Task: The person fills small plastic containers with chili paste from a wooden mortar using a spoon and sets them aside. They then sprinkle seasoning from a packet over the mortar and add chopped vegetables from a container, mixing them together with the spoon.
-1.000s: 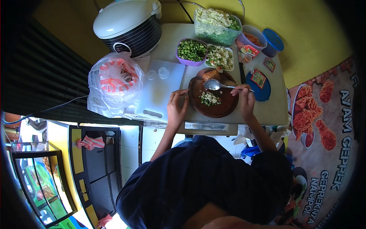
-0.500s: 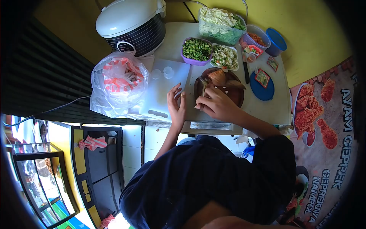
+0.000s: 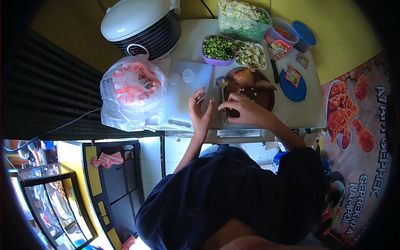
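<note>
My left hand (image 3: 201,116) is raised over the table's front, fingers spread, with a small pale bit at the thumb tip. My right hand (image 3: 246,111) hovers at the near side of a brown mortar dish (image 3: 266,99), its fingers curved and apart. Just beside those fingertips lies a spoon (image 3: 223,89), its bowl toward the back and its handle toward me, partly overlapped by the fingers. In the dish are a wooden pestle (image 3: 243,78), small white pieces and some green bits. A white cutting board (image 3: 183,89) lies left of it, bearing two small clear cups (image 3: 188,76).
Behind the dish stand a purple tub of chopped greens (image 3: 218,62), a tray of chopped white pieces (image 3: 251,56) and a box of cabbage (image 3: 243,29). A knife (image 3: 275,71) and blue lid (image 3: 293,91) lie right. A plastic bag (image 3: 133,93) and rice cooker (image 3: 143,31) stand left.
The spoon, earlier over the dish by my right hand, now lies along the dish's left side. My right hand has come nearer to me, off the dish's middle. The view has shifted slightly.
</note>
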The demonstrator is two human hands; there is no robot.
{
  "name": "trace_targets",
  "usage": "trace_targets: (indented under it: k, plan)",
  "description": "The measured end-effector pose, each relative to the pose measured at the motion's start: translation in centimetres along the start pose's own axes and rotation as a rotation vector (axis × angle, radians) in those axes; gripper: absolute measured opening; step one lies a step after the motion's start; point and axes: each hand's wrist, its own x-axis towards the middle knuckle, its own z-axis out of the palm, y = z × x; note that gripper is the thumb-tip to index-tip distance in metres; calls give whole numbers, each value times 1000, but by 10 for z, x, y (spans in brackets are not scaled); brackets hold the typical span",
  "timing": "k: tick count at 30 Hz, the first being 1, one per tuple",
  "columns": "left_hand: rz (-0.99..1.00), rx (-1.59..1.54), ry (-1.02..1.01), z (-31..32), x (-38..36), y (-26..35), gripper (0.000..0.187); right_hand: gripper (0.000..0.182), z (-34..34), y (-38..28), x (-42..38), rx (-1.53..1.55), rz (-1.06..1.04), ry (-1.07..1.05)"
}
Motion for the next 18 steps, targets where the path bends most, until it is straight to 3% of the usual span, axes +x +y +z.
trace_targets:
  k: [3, 6, 10, 14, 15, 18]
  plan:
    - [117, 235, -69, 6, 3, 19, 54, 28, -10, -3, -10, 103, -9, 243]
    - [164, 315, -166, 19, 9, 38, 60, 31, -17, -12, -22, -106, -127, 416]
    - [179, 260, -234, 40, 15, 45, 64, 35, -11, -12, -40, -295, -110, 491]
    - [181, 303, -298, 55, 14, 52, 62, 35, -9, 4, -58, -294, 49, 545]
    - [168, 306, -309, 58, 13, 56, 59, 30, -10, 7, -60, -301, 136, 579]
    - [234, 368, -323, 65, 12, 53, 55, 18, -9, 37, -76, -95, 132, 592]
